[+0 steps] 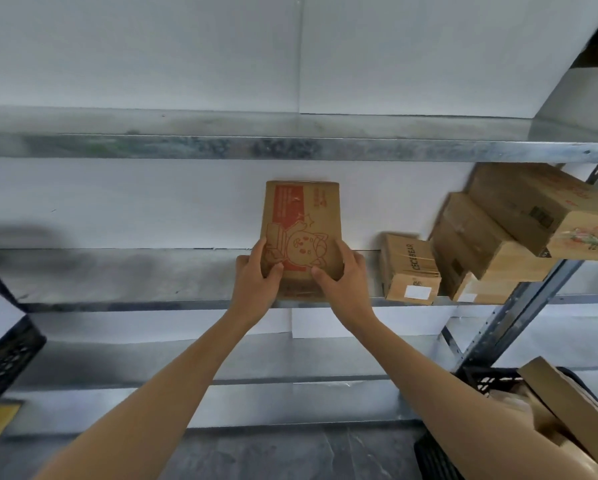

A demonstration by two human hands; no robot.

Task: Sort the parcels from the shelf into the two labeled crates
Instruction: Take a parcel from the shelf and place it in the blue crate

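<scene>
A brown cardboard parcel (302, 220) with a red printed cartoon stands at the middle shelf (124, 275), its top tilted back toward the wall. My left hand (257, 282) grips its lower left side, thumb on the front face. My right hand (342, 278) grips its lower right side the same way. More brown parcels sit at the right of the same shelf: a small box (410, 270) and a leaning stack of larger boxes (491, 237). A black crate (481, 381) at the lower right holds cardboard parcels (574, 407). Another black crate (6, 355) is at the left edge.
A metal shelf (256, 147) runs above the parcel, and a lower shelf (290, 368) lies beneath. A slanted steel upright (508, 327) stands at the right. White paper labels (325, 322) hang under the middle shelf. The floor is dark grey.
</scene>
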